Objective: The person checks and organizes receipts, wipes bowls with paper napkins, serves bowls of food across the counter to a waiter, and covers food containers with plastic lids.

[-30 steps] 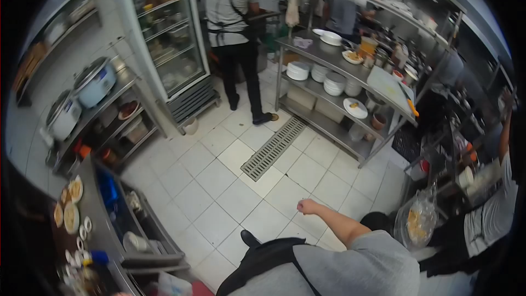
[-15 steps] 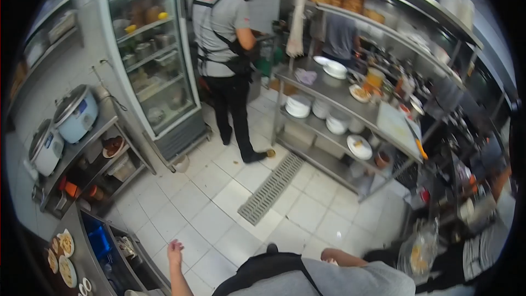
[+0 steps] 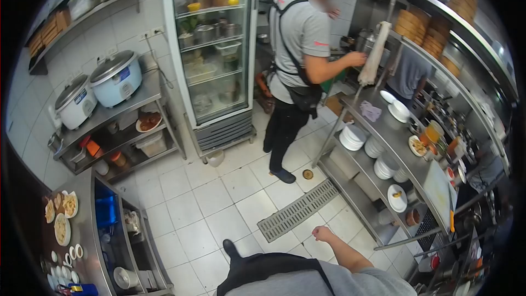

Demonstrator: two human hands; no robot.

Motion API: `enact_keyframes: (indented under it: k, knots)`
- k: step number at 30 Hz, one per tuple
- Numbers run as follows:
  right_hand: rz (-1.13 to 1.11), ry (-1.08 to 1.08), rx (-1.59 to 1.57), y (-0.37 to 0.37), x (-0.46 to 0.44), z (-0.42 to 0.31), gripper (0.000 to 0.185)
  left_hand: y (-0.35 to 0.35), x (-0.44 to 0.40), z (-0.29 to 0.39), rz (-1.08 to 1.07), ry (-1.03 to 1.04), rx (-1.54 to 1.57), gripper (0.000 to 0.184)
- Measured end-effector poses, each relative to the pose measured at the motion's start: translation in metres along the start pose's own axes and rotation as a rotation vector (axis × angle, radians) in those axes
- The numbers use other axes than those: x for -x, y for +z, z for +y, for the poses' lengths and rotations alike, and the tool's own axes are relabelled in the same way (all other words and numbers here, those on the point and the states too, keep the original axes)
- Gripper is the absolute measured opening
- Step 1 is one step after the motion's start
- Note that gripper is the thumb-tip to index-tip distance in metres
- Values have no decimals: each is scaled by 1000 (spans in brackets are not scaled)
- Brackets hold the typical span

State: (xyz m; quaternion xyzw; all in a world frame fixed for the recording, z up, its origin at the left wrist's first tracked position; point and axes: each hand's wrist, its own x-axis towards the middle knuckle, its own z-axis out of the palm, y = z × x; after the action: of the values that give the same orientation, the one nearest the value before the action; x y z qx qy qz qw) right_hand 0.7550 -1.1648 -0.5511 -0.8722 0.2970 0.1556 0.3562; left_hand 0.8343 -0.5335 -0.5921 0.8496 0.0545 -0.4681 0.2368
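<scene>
My right hand (image 3: 322, 233) hangs over the tiled floor, just below the floor drain grate (image 3: 298, 208), with its fingers curled; whether anything small is inside does not show. My left hand is outside the view. Below me are my black apron (image 3: 274, 274) and one dark shoe (image 3: 232, 248). Nearest on the right stands the steel shelf unit (image 3: 350, 171) with stacked white plates (image 3: 352, 137). At the left a steel counter (image 3: 87, 208) carries plates of food (image 3: 63, 230) and small white cups (image 3: 72, 252).
A co-worker (image 3: 298, 38) stands between the glass-door fridge (image 3: 211, 49) and the shelf unit, one hand near a hanging cloth (image 3: 375, 55). Rice cookers (image 3: 115, 79) sit on a left bench. Another person (image 3: 408, 71) is behind the shelves. A round floor cap (image 3: 308, 174) lies by the drain.
The view has swung left. My left hand has left the view, and my right hand shows again further forward. The co-worker has turned to the right, an arm now reaching toward the cloth.
</scene>
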Motion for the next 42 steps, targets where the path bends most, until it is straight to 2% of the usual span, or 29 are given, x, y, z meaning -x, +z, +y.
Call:
enact_keyframes:
  k: [1,4,7,8,9,11,13,15,17,19,20,22,24,29,30,32,34,37,39,41,42]
  knots:
    - [-18,7,-9,4,-10,-14,19,-7,-7,-1,4,-18,23,28]
    - [-228,-115,245,17,-38,-53,22,-40,-36,19,15,-16,95,29]
    - [-444,-254,582,36,-86,-73,23,-100,-58,90,62,61,279,31]
    - [-436,-176,519,32,-93,-90,23,-110,-86,98,153,185,388,32]
    - [-321,-225,469,34,-108,-103,23,-111,-132,96,155,248,641,33]
    - [-275,-150,415,13,-121,-168,25,-146,-150,130,161,312,623,33]
    - [-185,-230,481,14,-159,-200,25,-176,-167,149,146,367,644,32]
    - [-99,-251,379,7,-178,-244,26,-198,-175,154,132,384,681,32]
    - [-65,-384,359,1,-195,-281,25,-209,-181,141,172,331,708,30]
    - [-133,-330,286,-17,-199,-327,22,-203,-198,108,226,240,767,30]
    - [-113,-355,294,-16,-211,-332,22,-204,-186,100,213,118,729,30]
    - [-77,-413,313,-17,-237,-334,21,-203,-170,83,168,-70,645,31]
    - [-85,-352,288,-28,-251,-341,20,-191,-159,60,123,-123,593,33]
    - [-81,-170,184,-55,-285,-334,20,-168,-150,39,85,-152,610,37]
    - [61,-314,251,-56,-299,-318,17,-164,-152,46,80,-141,641,38]
    - [70,-255,212,-75,-319,-298,17,-157,-157,55,75,-109,695,40]
    - [96,-153,111,-106,-338,-286,16,-153,-164,73,77,-67,757,43]
    - [137,-132,56,-157,-389,-237,18,-147,-175,112,79,44,878,47]
    - [213,4,-25,-197,-422,-204,18,-140,-189,149,70,142,944,49]
    - [260,151,-80,-228,-464,-161,20,-132,-210,193,83,47,923,49]
    - [360,202,-113,-249,-474,-148,21,-132,-226,224,81,32,872,48]
